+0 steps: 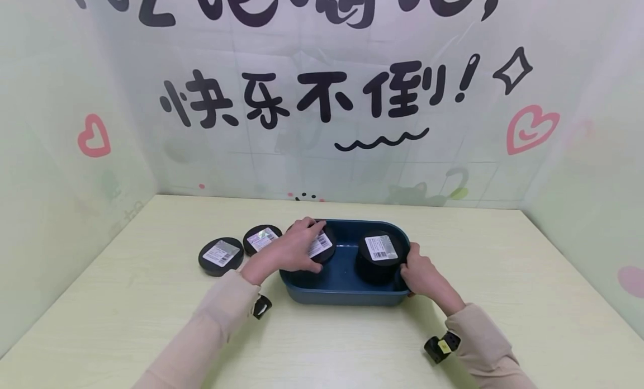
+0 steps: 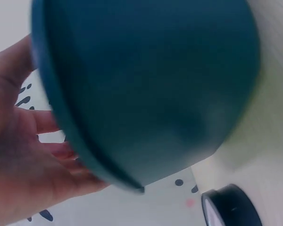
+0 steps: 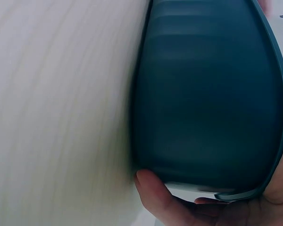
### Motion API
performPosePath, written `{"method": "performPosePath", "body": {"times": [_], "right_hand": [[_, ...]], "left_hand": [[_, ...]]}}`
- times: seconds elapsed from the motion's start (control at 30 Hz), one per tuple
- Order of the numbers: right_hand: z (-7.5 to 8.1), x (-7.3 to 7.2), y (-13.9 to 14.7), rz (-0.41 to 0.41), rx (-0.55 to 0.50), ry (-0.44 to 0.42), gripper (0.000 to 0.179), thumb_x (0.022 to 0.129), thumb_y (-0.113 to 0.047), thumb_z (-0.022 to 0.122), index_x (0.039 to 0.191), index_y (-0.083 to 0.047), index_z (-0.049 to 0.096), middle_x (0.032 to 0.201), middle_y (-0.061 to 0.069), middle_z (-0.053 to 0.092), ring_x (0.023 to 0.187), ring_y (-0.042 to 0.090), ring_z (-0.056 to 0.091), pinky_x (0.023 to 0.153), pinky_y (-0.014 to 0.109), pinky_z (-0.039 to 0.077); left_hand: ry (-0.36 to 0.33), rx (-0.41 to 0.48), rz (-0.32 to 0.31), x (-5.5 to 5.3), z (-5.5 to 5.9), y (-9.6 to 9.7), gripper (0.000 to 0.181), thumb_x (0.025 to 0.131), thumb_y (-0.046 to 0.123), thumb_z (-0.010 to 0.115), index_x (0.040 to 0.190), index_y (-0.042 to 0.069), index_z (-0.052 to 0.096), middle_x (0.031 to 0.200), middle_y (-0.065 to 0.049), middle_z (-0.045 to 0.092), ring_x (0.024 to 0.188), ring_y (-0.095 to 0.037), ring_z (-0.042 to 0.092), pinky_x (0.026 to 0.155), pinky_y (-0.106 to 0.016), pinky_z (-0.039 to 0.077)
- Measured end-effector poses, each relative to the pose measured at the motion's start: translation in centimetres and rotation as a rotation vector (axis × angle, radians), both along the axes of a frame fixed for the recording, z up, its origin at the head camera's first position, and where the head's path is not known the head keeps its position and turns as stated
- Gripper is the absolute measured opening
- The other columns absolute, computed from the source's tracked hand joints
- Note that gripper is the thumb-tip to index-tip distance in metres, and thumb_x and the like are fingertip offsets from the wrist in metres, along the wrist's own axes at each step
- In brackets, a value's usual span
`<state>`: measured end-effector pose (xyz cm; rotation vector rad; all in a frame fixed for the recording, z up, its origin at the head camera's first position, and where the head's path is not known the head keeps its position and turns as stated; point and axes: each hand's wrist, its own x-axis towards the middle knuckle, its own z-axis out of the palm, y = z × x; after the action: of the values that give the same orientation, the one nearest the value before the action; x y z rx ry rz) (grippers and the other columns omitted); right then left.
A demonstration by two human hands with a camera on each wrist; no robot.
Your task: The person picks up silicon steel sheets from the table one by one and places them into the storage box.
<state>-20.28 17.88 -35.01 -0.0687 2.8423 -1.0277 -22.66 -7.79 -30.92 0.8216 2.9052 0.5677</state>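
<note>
At the oblong blue plastic tub's (image 1: 347, 298) nine o'clock, half-curled left hand (image 1: 296, 248), slipping, could drop its black disc (image 1: 323, 246), right hand (image 1: 421, 273) clasping three o'clock

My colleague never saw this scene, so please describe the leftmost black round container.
On the pale table, find the blue tub, with the right hand at its right end. To the tub's left lie two black round containers with white labels on top. Yours is the outer one, farther from the tub and nearer the table's left edge than its neighbour.
</note>
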Motion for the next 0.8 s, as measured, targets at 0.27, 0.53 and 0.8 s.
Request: {"method": "performPosePath", "body": {"times": [0.27, 0.53, 0.8], "right_hand": [[0.0, 0.0, 0.0, -0.003, -0.022, -0.002, 0.042, 0.084, 0.0, 0.034, 0.123, 0.01, 0.02, 0.091, 0.043, 0.046, 0.06, 0.034, 0.057, 0.041, 0.033, 0.048], [-0.1, 0.0, -0.1, -0.008, -0.013, 0.003, 0.043, 0.084, 0.0, 0.035, 0.123, 0.01, 0.02, 0.089, 0.042, 0.046, 0.058, 0.034, 0.057, 0.041, 0.032, 0.047], [-0.2, -0.1, 0.0, -0.006, -0.004, 0.008, 0.042, 0.084, 0.0, 0.035, 0.122, 0.01, 0.02, 0.088, 0.042, 0.046, 0.057, 0.033, 0.057, 0.04, 0.032, 0.047]], "left_hand": [[-0.033, -0.047, -0.027, -0.5, -0.9, 0.3, 0.08, 0.068, 0.022, 0.076, 0.133, -0.004, 0.036, 0.127, -0.021, 0.039, 0.111, -0.031, 0.039, 0.09, -0.04, 0.037], [-0.069, -0.112, -0.042, -0.8, -1.6, 0.6, 0.079, 0.068, 0.023, 0.076, 0.13, -0.006, 0.038, 0.122, -0.02, 0.043, 0.102, -0.028, 0.042, 0.088, -0.037, 0.038], [-0.077, -0.176, -0.005, -1.1, -2.2, 0.9, 0.078, 0.067, 0.027, 0.077, 0.128, -0.007, 0.04, 0.116, -0.02, 0.046, 0.099, -0.029, 0.044, 0.086, -0.038, 0.039]]}}
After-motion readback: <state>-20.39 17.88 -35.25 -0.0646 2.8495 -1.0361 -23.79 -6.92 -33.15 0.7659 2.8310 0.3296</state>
